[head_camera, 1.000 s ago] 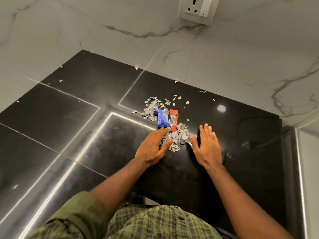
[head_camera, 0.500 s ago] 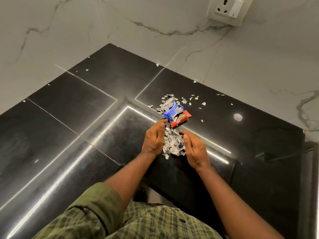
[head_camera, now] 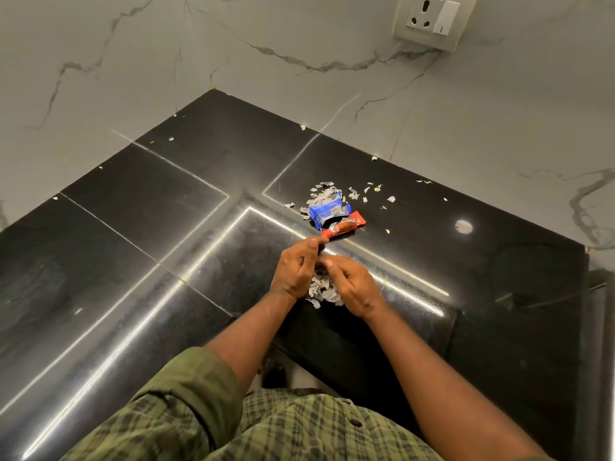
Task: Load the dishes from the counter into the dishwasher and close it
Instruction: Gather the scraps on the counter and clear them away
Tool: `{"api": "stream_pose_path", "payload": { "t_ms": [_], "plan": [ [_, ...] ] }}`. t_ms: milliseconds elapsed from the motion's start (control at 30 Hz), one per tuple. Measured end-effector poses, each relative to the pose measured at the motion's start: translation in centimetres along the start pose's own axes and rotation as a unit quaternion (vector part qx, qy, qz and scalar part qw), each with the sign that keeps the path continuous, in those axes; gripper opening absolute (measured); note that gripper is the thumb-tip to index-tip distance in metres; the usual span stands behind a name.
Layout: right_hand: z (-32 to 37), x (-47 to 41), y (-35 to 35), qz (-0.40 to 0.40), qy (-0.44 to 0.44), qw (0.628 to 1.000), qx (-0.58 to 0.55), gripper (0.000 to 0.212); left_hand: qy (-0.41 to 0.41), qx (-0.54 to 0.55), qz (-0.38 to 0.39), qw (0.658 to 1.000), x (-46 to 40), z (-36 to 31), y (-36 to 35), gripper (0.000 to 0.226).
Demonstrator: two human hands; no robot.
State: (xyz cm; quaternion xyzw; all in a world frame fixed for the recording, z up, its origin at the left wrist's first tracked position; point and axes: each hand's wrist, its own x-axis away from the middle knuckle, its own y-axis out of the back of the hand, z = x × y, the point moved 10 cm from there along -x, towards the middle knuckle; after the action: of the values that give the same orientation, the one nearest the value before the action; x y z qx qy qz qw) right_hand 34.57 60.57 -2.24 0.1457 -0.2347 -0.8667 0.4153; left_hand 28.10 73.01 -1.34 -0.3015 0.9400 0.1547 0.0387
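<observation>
**Scraps cupped, no dishes in sight**

My left hand (head_camera: pixel 297 271) and right hand (head_camera: pixel 352 285) curl around the paper scraps (head_camera: pixel 321 292) between them on the black counter (head_camera: pixel 166 247). Wrappers (head_camera: pixel 334 216) lie just beyond my left fingertips, long axis slanting right. No dishes or dishwasher visible.

No text could be read anywhere in the frame. Just right of centre, the blue wrapper (head_camera: pixel 327 210) carried a pale panel of print, too small and blurred to make out. The red wrapper (head_camera: pixel 342 228) touching its lower edge bore a small round white emblem whose lettering was also illegible. In the upper right, the wall socket (head_camera: pixel 432 19) showed only a short dark mark on its switch, no readable label.
</observation>
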Motion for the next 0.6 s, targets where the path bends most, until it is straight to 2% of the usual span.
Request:
{"api": "stream_pose_path", "payload": {
  "t_ms": [67, 133, 167, 233, 300, 367, 433, 500, 533, 567, 600],
  "plan": [
    [-0.7, 1.4, 2.3, -0.106, -0.022, 0.994, -0.020, 0.035, -0.022, -0.108, 0.023, 0.994, 0.5, 0.0, -0.9, 0.059],
    [-1.4, 2.7, 3.7, -0.167, -0.044, 0.984, 0.052, 0.039, -0.014, -0.261, 0.036, 0.965, 1.3, 0.6, -1.8, 0.066],
    [-1.5, 2.9, 3.5, -0.158, -0.054, 0.982, 0.094, 0.042, 0.000, -0.308, 0.041, 0.951, 1.8, 0.9, -2.2, 0.071],
    [-1.4, 3.2, 2.1, -0.113, -0.071, 0.981, 0.140, 0.050, 0.017, -0.323, 0.054, 0.945, 3.3, 0.9, -3.2, 0.075],
    [-1.0, 3.7, 0.9, -0.091, -0.093, 0.985, 0.111, 0.053, 0.020, -0.280, 0.060, 0.958, 5.1, 0.1, -4.4, 0.071],
    [-0.4, 4.3, 0.4, -0.096, -0.110, 0.989, 0.038, 0.049, 0.035, -0.205, 0.031, 0.978, 6.6, -0.9, -4.9, 0.065],
    [0.0, 4.8, 0.1, -0.095, -0.147, 0.983, -0.045, 0.047, 0.094, -0.122, -0.006, 0.988, 7.5, -1.1, -5.2, 0.067],
    [0.4, 5.3, -0.7, -0.097, -0.183, 0.959, -0.194, 0.047, 0.169, -0.003, -0.014, 0.986, 8.1, -1.2, -6.1, 0.074],
    [0.8, 5.7, -1.3, -0.099, -0.197, 0.933, -0.285, 0.048, 0.191, 0.059, -0.016, 0.980, 8.4, -1.6, -6.7, 0.079],
    [1.0, 6.1, -1.9, -0.100, -0.201, 0.910, -0.348, 0.048, 0.194, 0.084, -0.026, 0.977, 8.6, -2.3, -6.9, 0.081],
    [1.5, 6.5, -2.1, -0.094, -0.197, 0.903, -0.370, 0.050, 0.185, 0.067, -0.043, 0.980, 8.9, -3.1, -6.9, 0.081]
  ]
}}
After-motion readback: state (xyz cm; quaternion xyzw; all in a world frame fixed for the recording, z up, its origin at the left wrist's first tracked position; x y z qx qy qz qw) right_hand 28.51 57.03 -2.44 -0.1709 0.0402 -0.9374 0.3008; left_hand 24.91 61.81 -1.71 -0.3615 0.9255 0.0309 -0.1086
